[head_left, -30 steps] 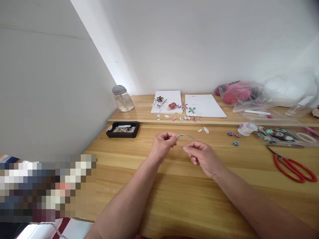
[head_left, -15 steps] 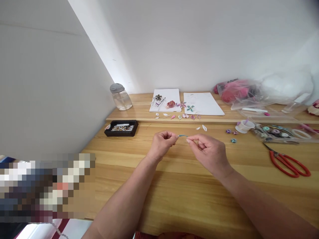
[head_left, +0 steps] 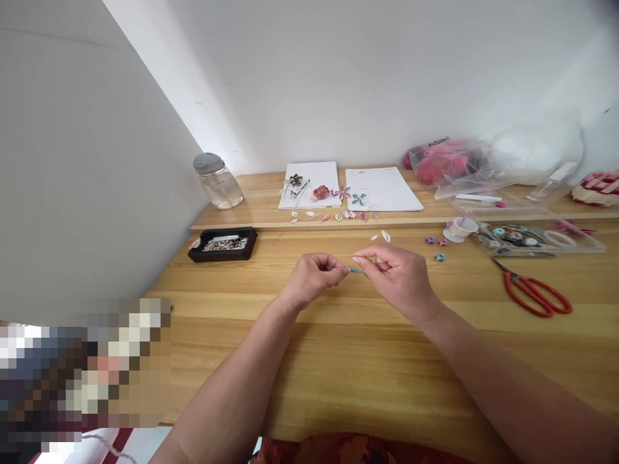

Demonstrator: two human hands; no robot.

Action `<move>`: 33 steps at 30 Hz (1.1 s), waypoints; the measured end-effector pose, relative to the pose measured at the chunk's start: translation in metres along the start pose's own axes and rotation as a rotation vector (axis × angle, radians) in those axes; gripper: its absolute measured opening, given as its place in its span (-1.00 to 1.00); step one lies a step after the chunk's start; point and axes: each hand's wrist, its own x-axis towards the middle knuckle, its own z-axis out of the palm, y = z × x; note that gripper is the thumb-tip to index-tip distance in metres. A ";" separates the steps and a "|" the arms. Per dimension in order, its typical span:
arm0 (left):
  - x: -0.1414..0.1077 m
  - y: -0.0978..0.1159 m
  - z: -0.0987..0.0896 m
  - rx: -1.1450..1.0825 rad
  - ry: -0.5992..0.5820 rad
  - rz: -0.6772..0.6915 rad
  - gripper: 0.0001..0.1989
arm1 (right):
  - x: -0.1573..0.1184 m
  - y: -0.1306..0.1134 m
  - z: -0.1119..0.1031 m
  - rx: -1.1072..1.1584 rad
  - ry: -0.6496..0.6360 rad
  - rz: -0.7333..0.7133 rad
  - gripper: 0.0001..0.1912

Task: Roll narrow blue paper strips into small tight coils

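Between my fingertips is a thin blue strip (head_left: 356, 271), held just above the wooden table (head_left: 338, 361). My left hand (head_left: 316, 278) pinches its left end between thumb and index finger. My right hand (head_left: 399, 277) is closed at the strip's right side, its thumb and index fingertips pressed together slightly above it; whether they grip a thread or the strip's end is too small to tell. Two white petal shapes (head_left: 385, 236) lie beyond my hands. Small purple and blue pieces (head_left: 440, 257) rest to the right.
Red-handled scissors (head_left: 536, 293) lie right, below a clear box of supplies (head_left: 580, 243) and a white spool (head_left: 461, 229). A black bead tray (head_left: 222, 245) and lidded jar (head_left: 223, 187) stand left. Paper (head_left: 382, 190) with flower pieces lies on the back shelf.
The view has shifted a little. My right fingertips have risen from the strip's right end and come closer to my left hand. My left hand still pinches the strip.
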 end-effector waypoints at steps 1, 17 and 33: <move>0.000 0.000 0.000 0.002 -0.007 0.003 -0.75 | 0.000 0.000 0.000 0.004 -0.002 0.007 -0.81; -0.002 0.001 0.000 -0.022 -0.055 0.015 -0.75 | 0.003 0.004 0.002 0.162 -0.058 0.163 -0.79; 0.006 -0.002 0.000 -0.269 0.239 0.083 -0.74 | -0.013 0.003 0.035 0.710 -0.350 0.656 -0.73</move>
